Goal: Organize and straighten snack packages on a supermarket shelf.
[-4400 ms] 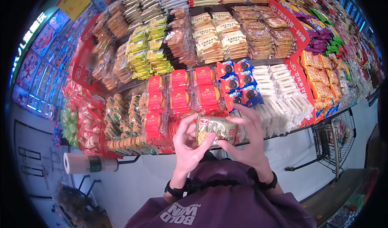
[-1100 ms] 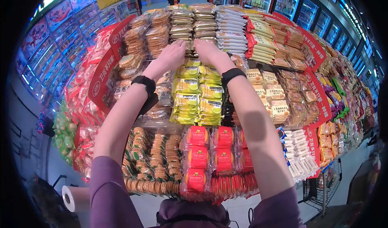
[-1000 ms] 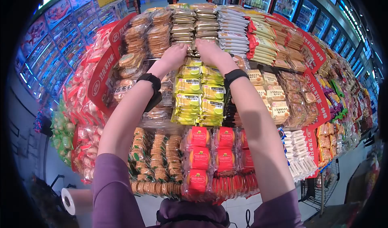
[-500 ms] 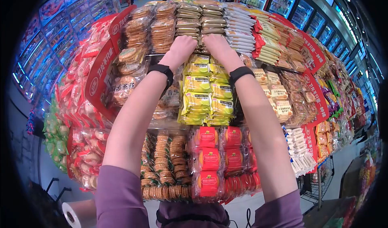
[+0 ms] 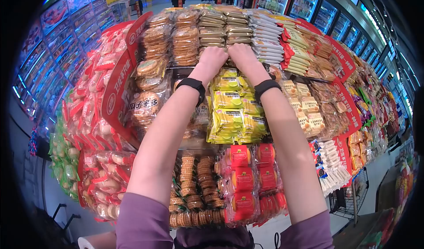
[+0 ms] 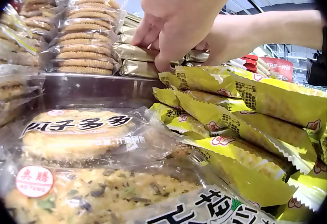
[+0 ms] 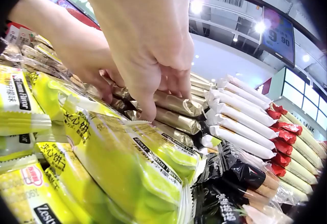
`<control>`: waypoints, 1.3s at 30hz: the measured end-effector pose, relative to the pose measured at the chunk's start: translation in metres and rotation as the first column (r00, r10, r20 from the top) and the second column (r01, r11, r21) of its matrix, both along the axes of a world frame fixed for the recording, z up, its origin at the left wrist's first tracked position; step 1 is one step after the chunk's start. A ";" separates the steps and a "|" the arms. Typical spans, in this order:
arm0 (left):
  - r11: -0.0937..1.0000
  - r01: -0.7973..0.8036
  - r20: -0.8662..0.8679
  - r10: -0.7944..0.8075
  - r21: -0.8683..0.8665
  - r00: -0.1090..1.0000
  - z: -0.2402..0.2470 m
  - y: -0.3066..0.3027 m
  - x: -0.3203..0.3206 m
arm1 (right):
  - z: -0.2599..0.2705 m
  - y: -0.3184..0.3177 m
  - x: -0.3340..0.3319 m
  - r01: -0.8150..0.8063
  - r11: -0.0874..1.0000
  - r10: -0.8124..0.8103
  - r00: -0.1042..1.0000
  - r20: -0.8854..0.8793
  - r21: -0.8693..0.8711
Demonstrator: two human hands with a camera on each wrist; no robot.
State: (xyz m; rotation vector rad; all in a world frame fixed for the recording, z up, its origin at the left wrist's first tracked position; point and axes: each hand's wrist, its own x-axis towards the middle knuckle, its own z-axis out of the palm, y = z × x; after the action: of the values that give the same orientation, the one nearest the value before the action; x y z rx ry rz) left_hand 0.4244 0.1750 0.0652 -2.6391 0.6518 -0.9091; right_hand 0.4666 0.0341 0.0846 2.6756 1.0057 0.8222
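Both hands are at the front of two neighbouring stacks of gold-wrapped biscuit packets (image 5: 213, 32) towards the back of the display. The left hand (image 5: 213, 58) has its thumb and fingers bent around the front end of a gold packet (image 6: 140, 69) in the left wrist view. Close beside it, the right hand (image 5: 242, 55) curls its fingers over gold packets (image 7: 176, 119), its thumb lower down in front. Yellow lemon biscuit packets (image 5: 229, 99) lie just below both wrists. The hands cover parts of the packets they grip.
Round biscuits (image 5: 184, 39) are stacked left of the gold packets; white packets (image 5: 265, 39) stand to the right. Red dividers (image 5: 117, 90) rise along the display's side. Red-labelled biscuits (image 5: 242, 178) fill the front. A cart (image 5: 353, 200) stands at lower right.
Over four seconds ago both hands held one gold biscuit packet near the body; now they are stretched out to the gold stacks. In the last second they stay there while the head view shifts.
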 end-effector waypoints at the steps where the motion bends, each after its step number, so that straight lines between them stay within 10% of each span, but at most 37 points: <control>1: 1.000 -0.003 0.003 0.003 -0.008 1.000 -0.001 0.001 0.000 | 0.001 0.000 0.000 -0.001 1.000 0.001 1.000 0.002 -0.004; 39: 0.999 -0.035 0.025 0.036 -0.028 0.999 -0.001 -0.004 0.005 | 0.003 -0.011 0.012 -0.092 0.996 0.092 0.993 -0.078 -0.004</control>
State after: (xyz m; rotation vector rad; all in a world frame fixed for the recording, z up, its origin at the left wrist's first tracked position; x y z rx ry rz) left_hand 0.4293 0.1709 0.0638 -2.6493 0.5880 -0.9470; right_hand 0.4785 0.0232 0.0871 2.6915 1.1557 0.7335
